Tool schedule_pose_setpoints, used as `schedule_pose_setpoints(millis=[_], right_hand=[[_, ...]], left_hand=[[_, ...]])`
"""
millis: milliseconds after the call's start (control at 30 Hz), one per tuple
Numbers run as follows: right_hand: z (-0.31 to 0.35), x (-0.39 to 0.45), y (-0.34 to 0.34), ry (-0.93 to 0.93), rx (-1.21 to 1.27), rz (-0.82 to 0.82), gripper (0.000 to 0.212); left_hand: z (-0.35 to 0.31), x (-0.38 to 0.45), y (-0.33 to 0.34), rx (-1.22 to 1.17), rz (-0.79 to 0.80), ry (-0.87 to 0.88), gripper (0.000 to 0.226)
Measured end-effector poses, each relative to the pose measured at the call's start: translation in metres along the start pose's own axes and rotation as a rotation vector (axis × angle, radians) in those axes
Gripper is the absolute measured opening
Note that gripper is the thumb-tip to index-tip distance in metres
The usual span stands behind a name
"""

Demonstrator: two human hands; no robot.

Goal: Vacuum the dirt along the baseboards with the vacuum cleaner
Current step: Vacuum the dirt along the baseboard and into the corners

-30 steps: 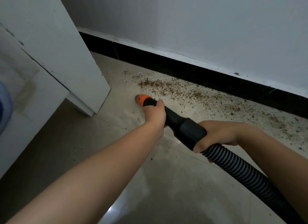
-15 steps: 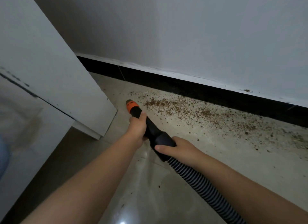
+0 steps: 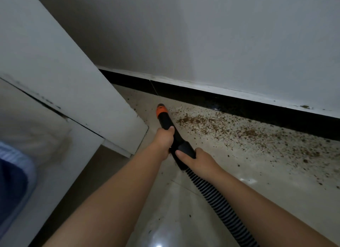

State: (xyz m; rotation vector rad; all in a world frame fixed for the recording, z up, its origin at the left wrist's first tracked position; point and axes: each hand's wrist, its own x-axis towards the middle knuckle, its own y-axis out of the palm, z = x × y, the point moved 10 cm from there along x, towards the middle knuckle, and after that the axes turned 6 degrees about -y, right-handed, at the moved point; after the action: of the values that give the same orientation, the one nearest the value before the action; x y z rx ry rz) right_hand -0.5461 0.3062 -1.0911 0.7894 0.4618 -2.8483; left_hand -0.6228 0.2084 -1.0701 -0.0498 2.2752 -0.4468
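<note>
Your left hand (image 3: 163,140) grips the rigid nozzle (image 3: 164,119); your right hand (image 3: 193,159), fingers wrapped, holds the cuff (image 3: 184,149). Light, stiff tip; the springy hose (image 3: 217,197) probably drags.

The room is dim, with a grey, flat cast over the wall (image 3: 220,35). The upper left corner of the wall falls into deeper shadow beside the white cabinet (image 3: 55,63). A bright glare spot sits on the glossy floor tile (image 3: 159,245) at the bottom edge, and a fainter sheen lies further right on the floor. Wide-angle distortion bows the black baseboard (image 3: 239,107) and the cabinet edges. The blue striped fabric (image 3: 12,173) at the left edge is blurred and out of focus.
</note>
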Motion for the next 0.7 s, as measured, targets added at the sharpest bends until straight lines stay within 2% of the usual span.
schedule_pose_setpoints(millis=[167, 467, 567, 700], right_hand=[[0.001, -0.001, -0.012, -0.023, -0.034, -0.06, 0.065], [-0.01, -0.006, -0.051, 0.004, -0.045, -0.136, 0.063], [-0.005, -0.006, -0.055, -0.002, -0.086, -0.126, 0.054], [0.009, 0.005, -0.04, -0.013, -0.088, -0.078, 0.049]], left_hand=[[-0.004, 0.002, 0.009, -0.009, 0.016, -0.004, 0.039], [-0.017, 0.003, 0.048, -0.118, 0.099, 0.023, 0.044], [-0.018, 0.008, 0.049, -0.173, 0.121, 0.04, 0.047], [-0.021, 0.017, 0.027, -0.088, 0.015, 0.092, 0.047]])
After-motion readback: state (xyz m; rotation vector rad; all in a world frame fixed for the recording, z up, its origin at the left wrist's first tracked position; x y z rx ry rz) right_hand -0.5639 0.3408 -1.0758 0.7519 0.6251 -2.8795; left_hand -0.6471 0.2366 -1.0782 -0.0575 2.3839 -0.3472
